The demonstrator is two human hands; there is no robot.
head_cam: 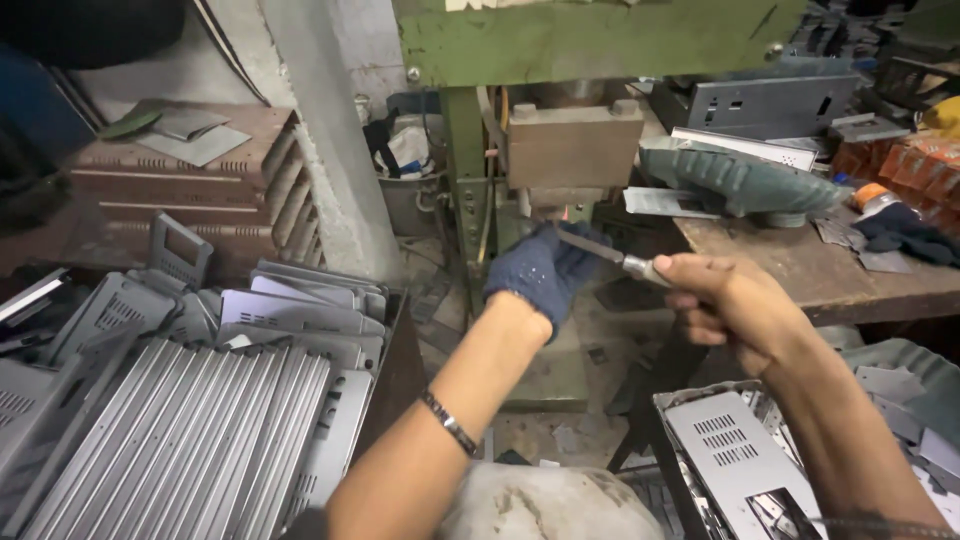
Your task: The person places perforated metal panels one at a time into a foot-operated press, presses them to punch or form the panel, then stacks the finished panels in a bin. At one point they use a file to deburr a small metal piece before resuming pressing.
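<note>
Tool: a thin metal rod (600,250) with a pale handle, at centre frame, its tip pointing up-left toward the press die.
Right hand: bare right hand (722,298), right of centre, fingers curled tight around the rod's handle.
Left hand: left hand (540,268) in a dark blue knit glove, at centre, reaching under the die; fingers look bent around something small, but what they hold cannot be told. A dark bracelet sits on the forearm.
Press: a green press (590,40) across the top centre, with a brown block (572,140) as its die just above the gloved hand.
Lower left: a pile of grey metal panels (190,440), ribbed and vented.
Lower right: a bin of vented plates (735,455).
Right: a worn wooden surface (830,270) carrying a grey ribbed cover (740,180) and scrap.
Upper left: stacked brown casings (190,190).
Risk: in my judgement, the gloved fingers sit right beneath the die; if the press cycled, they could be crushed. The rod could also slip and jab the glove.
</note>
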